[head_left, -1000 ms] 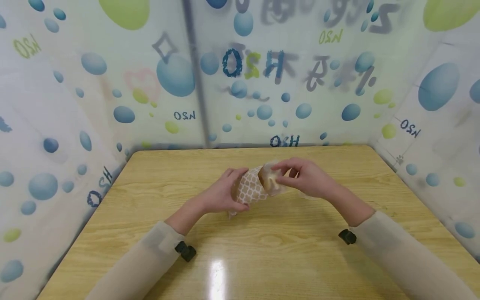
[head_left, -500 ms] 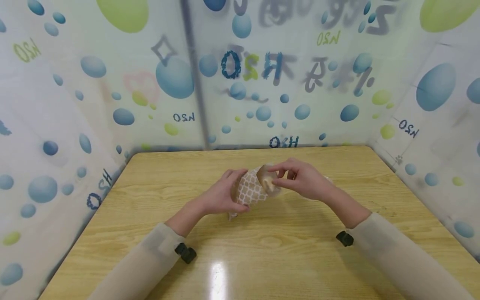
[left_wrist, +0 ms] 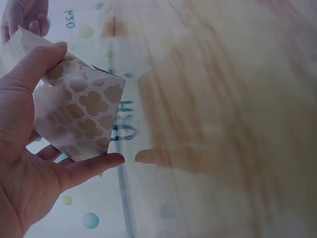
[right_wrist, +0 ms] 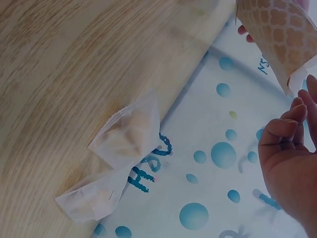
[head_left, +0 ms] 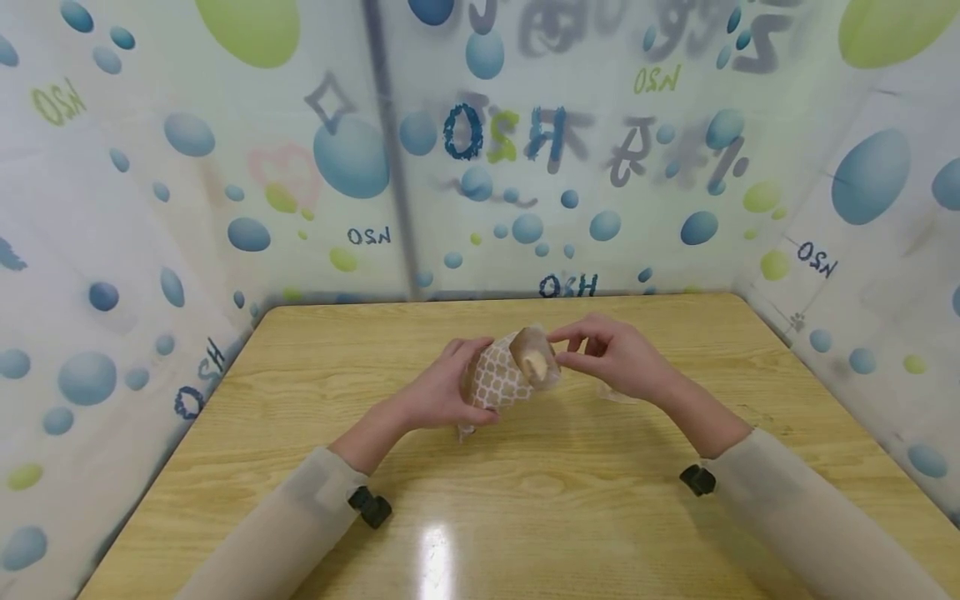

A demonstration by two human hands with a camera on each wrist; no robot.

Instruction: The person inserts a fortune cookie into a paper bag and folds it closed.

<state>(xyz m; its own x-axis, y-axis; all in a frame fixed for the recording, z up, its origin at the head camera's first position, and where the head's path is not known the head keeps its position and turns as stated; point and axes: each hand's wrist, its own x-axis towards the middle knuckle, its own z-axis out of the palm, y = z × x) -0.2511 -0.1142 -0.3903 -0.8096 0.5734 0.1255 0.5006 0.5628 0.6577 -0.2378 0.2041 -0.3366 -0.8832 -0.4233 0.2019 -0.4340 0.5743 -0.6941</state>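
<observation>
My left hand (head_left: 450, 387) curls round a brown paper bag (head_left: 498, 375) with a white lattice pattern, thumb below and fingers above. Tilted to the right, the bag shows its mouth, with a pale piece (head_left: 535, 365) inside. The thumb and index finger of my right hand (head_left: 618, 358) hold the mouth's right rim. In the left wrist view the bag (left_wrist: 89, 104) lies between the thumb and fingers of the left hand (left_wrist: 29, 178). The right wrist view shows the bag's corner (right_wrist: 285, 49) near the bent fingers of the right hand (right_wrist: 292, 153).
Two translucent wrapped packets (right_wrist: 129, 136) (right_wrist: 94, 198) lie on the wooden table in the right wrist view; part of one (head_left: 617, 394) shows beneath my right hand in the head view. A patterned curtain (head_left: 480, 225) surrounds the table's back and sides.
My right fingers have moved from over the bag's mouth to its right rim, so the mouth and the pale piece show more clearly. My left hand keeps its grip, nearly still.
</observation>
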